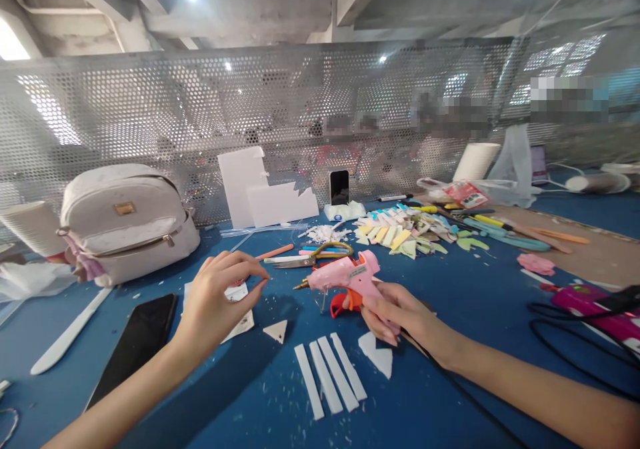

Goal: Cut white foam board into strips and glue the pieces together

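Note:
My right hand (395,312) is wrapped round the grip of a pink hot glue gun (337,274), whose brass nozzle points left. Its dark cord trails under my right forearm. To the left of the nozzle, my left hand (223,295) is raised with thumb and fingertips brought together in a pinch; anything between them is too small to make out. Below the two hands lie a small white triangle (277,331) with a dark spot, several white strips (327,375) side by side, and an irregular white cut piece (376,355). A printed paper packet (243,322) is partly hidden behind my left hand.
Scissors (310,257), pens and a heap of coloured scraps (400,229) lie beyond the glue gun. A black phone (135,342), a white knife (73,332) and a backpack (127,225) are at left. White boards (243,185) lean on the mesh. A magenta device (595,309) with cables sits right.

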`<action>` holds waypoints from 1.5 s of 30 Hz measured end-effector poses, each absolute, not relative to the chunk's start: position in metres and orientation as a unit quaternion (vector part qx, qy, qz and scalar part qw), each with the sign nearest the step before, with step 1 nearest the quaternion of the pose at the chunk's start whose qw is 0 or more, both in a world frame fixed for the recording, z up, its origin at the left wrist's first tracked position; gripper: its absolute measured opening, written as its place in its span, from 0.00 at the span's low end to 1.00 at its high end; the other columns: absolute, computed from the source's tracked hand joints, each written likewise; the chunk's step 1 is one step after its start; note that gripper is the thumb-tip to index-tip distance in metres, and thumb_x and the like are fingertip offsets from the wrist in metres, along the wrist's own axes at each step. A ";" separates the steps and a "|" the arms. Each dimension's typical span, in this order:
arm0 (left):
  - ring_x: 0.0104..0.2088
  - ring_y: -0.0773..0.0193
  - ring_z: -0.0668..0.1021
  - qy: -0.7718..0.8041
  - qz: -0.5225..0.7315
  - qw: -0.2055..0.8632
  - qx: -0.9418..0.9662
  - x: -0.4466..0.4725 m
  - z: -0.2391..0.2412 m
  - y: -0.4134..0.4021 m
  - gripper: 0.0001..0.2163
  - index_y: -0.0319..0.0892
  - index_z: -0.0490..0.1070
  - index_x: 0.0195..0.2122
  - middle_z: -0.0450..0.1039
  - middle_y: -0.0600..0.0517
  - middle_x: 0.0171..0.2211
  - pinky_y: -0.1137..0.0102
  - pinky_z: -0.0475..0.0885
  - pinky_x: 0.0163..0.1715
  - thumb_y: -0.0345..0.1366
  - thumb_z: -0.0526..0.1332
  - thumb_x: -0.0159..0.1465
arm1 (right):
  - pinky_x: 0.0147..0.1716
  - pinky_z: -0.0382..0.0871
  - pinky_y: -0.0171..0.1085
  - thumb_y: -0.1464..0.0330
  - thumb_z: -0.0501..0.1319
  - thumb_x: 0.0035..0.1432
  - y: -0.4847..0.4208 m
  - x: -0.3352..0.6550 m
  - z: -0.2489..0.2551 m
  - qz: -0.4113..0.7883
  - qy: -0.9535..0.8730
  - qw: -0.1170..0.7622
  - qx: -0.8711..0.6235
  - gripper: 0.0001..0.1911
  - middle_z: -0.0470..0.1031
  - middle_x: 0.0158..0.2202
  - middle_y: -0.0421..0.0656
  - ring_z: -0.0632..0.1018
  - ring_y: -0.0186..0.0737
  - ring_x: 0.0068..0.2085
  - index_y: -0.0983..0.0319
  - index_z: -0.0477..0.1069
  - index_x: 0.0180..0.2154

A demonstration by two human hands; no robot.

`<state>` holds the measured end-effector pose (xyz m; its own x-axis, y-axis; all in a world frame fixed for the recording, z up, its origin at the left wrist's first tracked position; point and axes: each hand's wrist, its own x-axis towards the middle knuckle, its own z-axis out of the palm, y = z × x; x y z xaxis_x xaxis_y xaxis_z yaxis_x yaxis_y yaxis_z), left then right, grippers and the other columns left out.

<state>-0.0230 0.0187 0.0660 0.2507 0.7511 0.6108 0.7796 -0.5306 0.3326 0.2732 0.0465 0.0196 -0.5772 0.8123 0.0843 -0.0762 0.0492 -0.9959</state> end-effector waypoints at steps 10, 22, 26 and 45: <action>0.36 0.60 0.77 -0.446 -0.250 0.047 -0.858 -0.061 0.076 0.041 0.07 0.47 0.76 0.37 0.79 0.53 0.37 0.65 0.64 0.40 0.32 0.58 0.67 | 0.18 0.50 0.34 0.53 0.61 0.62 0.050 0.274 0.024 0.605 -0.632 0.370 -0.313 0.23 0.60 0.16 0.34 0.59 0.28 0.17 0.60 0.59 0.23; 0.36 0.62 0.78 -0.454 -0.218 0.028 -0.864 0.013 0.079 0.118 0.06 0.42 0.76 0.36 0.78 0.51 0.35 0.67 0.73 0.39 0.35 0.61 0.67 | 0.22 0.56 0.34 0.52 0.62 0.61 0.059 0.286 0.038 0.537 -0.558 0.534 -0.339 0.25 0.60 0.17 0.36 0.60 0.30 0.19 0.61 0.61 0.20; 0.43 0.59 0.78 -0.463 -0.184 0.031 -0.866 0.055 0.071 0.175 0.10 0.40 0.72 0.49 0.74 0.47 0.48 0.59 0.76 0.44 0.39 0.60 0.69 | 0.22 0.57 0.35 0.51 0.62 0.60 0.071 0.295 0.034 0.489 -0.518 0.597 -0.369 0.28 0.58 0.17 0.36 0.59 0.31 0.20 0.61 0.59 0.17; 0.36 0.59 0.80 -0.477 -0.185 -0.034 -0.858 0.006 0.071 0.089 0.08 0.45 0.76 0.38 0.80 0.51 0.37 0.67 0.74 0.35 0.30 0.57 0.65 | 0.19 0.55 0.33 0.50 0.61 0.60 0.067 0.293 0.033 0.484 -0.533 0.585 -0.373 0.28 0.59 0.17 0.36 0.59 0.30 0.19 0.61 0.60 0.18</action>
